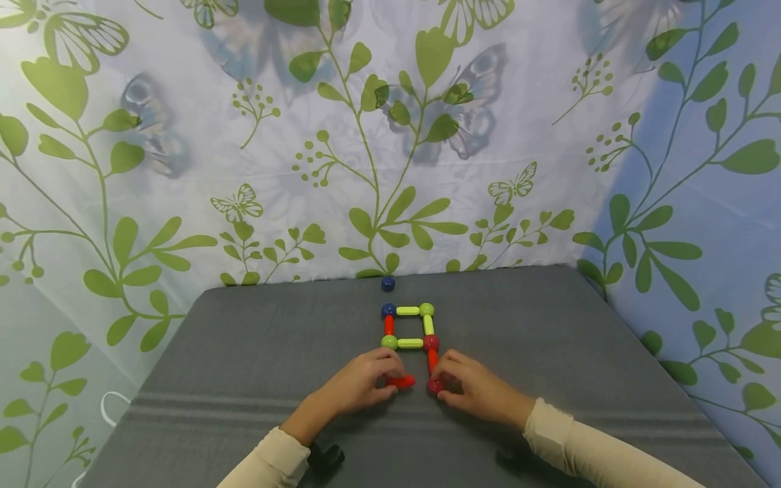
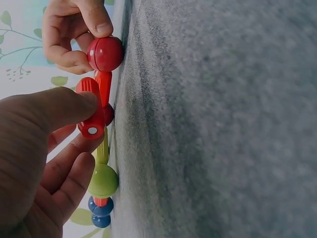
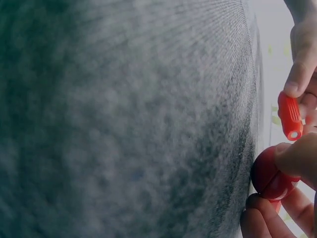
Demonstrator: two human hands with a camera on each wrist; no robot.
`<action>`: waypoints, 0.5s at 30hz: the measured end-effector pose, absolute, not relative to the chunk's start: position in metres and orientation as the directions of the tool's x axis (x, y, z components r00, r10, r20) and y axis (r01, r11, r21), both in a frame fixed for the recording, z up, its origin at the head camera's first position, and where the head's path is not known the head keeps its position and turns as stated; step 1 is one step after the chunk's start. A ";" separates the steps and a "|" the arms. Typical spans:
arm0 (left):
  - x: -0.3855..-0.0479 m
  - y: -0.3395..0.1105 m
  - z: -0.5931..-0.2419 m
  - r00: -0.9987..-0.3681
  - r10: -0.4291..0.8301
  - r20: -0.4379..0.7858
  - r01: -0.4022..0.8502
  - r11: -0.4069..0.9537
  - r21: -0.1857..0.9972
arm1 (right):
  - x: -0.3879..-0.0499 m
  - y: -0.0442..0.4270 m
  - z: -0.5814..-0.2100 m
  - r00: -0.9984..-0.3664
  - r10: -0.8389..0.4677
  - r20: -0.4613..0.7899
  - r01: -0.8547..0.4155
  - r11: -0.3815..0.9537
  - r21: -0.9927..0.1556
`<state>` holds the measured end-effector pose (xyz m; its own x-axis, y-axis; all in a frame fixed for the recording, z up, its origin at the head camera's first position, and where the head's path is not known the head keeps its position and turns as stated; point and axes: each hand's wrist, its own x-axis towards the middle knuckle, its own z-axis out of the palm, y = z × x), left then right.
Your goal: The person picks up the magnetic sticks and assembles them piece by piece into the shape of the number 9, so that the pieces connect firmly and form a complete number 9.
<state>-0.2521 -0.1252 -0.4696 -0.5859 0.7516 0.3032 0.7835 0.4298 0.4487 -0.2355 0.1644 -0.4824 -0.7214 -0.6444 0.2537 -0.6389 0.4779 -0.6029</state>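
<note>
A square of magnetic rods and balls lies flat on the grey table. Its corners are a blue ball (image 1: 388, 310), two green balls (image 1: 426, 310) and a red ball (image 1: 431, 342). Three sides are yellow-green rods (image 1: 410, 343); the left side is red. From the red corner a red rod (image 1: 433, 361) runs toward the person and ends in another red ball (image 1: 434, 386). My right hand (image 1: 482, 392) holds that end ball between thumb and fingers. Left of it, my left hand (image 1: 364, 381) pinches a separate red rod (image 2: 91, 110), its magnetic end apart from the ball.
A loose blue ball (image 1: 388, 284) sits beyond the square near the table's back edge. Behind the grey table (image 1: 274, 339) hangs a curtain (image 1: 390, 169) with leaves and butterflies. A white loop (image 1: 110, 409) shows beside the table's left edge.
</note>
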 end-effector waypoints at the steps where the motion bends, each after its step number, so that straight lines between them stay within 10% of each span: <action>1: -0.252 -0.124 -0.469 -0.589 0.750 0.300 0.780 0.432 0.452 | -0.236 0.164 -0.483 -0.721 -0.643 0.256 -0.640 0.477 -0.603; 15: -0.260 -0.112 -0.473 -0.592 0.754 0.284 0.779 0.445 0.442 | -0.236 0.164 -0.485 -0.704 -0.646 0.294 -0.658 0.438 -0.612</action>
